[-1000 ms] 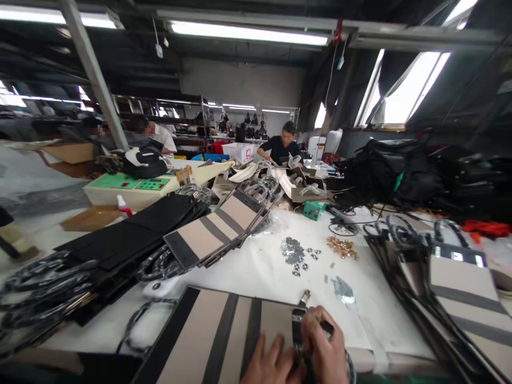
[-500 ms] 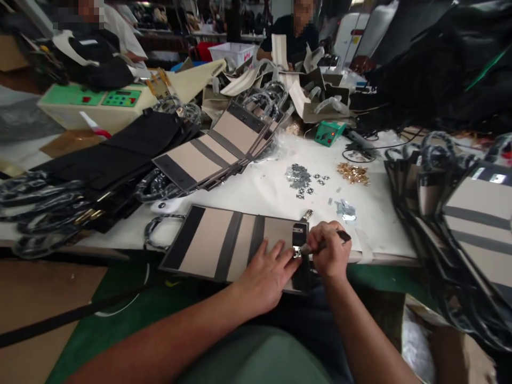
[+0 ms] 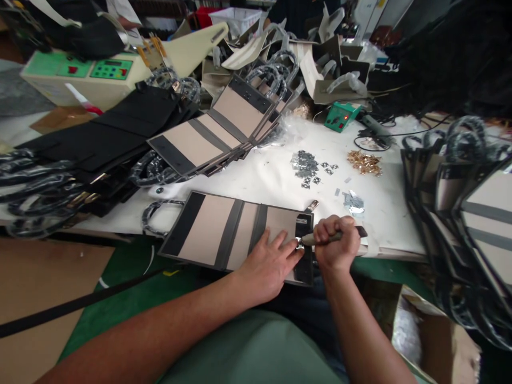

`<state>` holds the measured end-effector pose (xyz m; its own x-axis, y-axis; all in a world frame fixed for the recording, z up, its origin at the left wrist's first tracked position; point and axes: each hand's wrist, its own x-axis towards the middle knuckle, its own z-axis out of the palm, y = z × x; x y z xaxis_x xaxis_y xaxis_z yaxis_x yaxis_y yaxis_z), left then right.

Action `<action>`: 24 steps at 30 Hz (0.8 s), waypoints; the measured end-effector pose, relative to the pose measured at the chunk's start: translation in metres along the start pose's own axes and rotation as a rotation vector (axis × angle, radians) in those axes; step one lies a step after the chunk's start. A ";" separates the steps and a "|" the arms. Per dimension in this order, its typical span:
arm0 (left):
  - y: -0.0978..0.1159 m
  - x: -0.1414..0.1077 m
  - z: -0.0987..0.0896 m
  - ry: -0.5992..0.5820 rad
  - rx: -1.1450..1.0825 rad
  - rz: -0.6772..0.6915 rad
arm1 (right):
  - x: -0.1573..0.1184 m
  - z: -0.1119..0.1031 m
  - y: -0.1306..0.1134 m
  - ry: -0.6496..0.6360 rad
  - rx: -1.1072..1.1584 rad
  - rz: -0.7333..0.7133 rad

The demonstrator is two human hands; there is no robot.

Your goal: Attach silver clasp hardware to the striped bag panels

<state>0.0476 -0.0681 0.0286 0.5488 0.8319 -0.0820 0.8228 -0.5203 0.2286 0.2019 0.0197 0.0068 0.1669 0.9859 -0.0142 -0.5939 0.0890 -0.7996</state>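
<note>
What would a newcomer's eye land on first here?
Probably the right hand at the near edge of the white table, gripping a tool over a beige-and-black panel, where the left hand lies spread. Next might come the gold-coloured pieces beyond the right hand, and the green box with its lit red light, farther back.
</note>
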 end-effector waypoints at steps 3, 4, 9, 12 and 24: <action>0.000 0.000 0.001 0.011 -0.008 -0.001 | -0.007 0.005 0.003 -0.110 -0.153 -0.054; 0.000 0.000 0.002 0.013 -0.010 -0.001 | -0.009 0.007 0.003 -0.148 -0.241 -0.077; -0.001 -0.003 0.008 0.034 -0.022 0.003 | -0.009 0.019 0.002 -0.379 -0.779 -0.156; -0.003 -0.007 0.011 0.062 -0.048 0.010 | 0.001 0.028 -0.004 -0.410 -0.810 -0.040; -0.007 -0.007 0.009 0.093 -0.100 0.027 | 0.002 0.045 -0.007 -0.666 -0.888 -0.016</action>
<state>0.0396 -0.0722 0.0191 0.5506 0.8347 0.0142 0.7867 -0.5245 0.3255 0.1703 0.0273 0.0393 -0.4449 0.8885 0.1125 0.2244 0.2323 -0.9464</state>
